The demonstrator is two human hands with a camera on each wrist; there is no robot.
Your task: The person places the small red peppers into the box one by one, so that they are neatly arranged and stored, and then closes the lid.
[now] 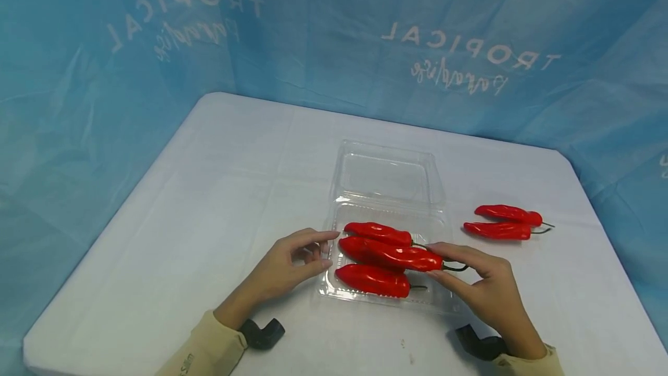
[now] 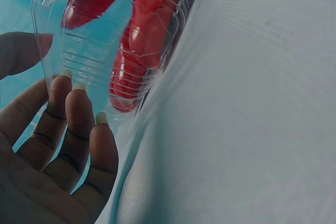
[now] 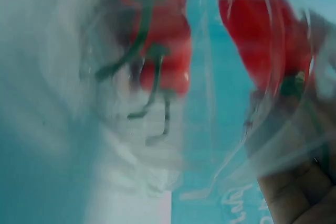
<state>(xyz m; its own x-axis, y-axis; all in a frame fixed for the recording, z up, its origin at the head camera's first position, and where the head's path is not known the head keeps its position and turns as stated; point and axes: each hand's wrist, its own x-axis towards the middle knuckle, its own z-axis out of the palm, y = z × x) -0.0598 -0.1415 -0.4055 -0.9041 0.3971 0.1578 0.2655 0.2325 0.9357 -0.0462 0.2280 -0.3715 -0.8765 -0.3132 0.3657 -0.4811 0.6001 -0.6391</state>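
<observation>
A clear plastic clamshell box (image 1: 386, 208) lies with its lid folded back, away from me. In its base, several red peppers (image 1: 371, 281) with green stems lie side by side. My right hand (image 1: 482, 283) pinches another red pepper (image 1: 412, 257) by its stem end, between thumb and fingers, over the others. That pepper (image 3: 262, 30) hangs at the right in the right wrist view. My left hand (image 1: 292, 263) stays at the box's left edge, thumb and fingers spread apart. Fingertips (image 2: 79, 87) reach right to the rim in the left wrist view.
Two more red peppers (image 1: 501, 230) lie on the white table (image 1: 219, 190), right of the box. Blue printed curtains (image 1: 323, 45) hang around the table's back and sides. Dark wrist mounts (image 1: 263, 334) sit below both hands.
</observation>
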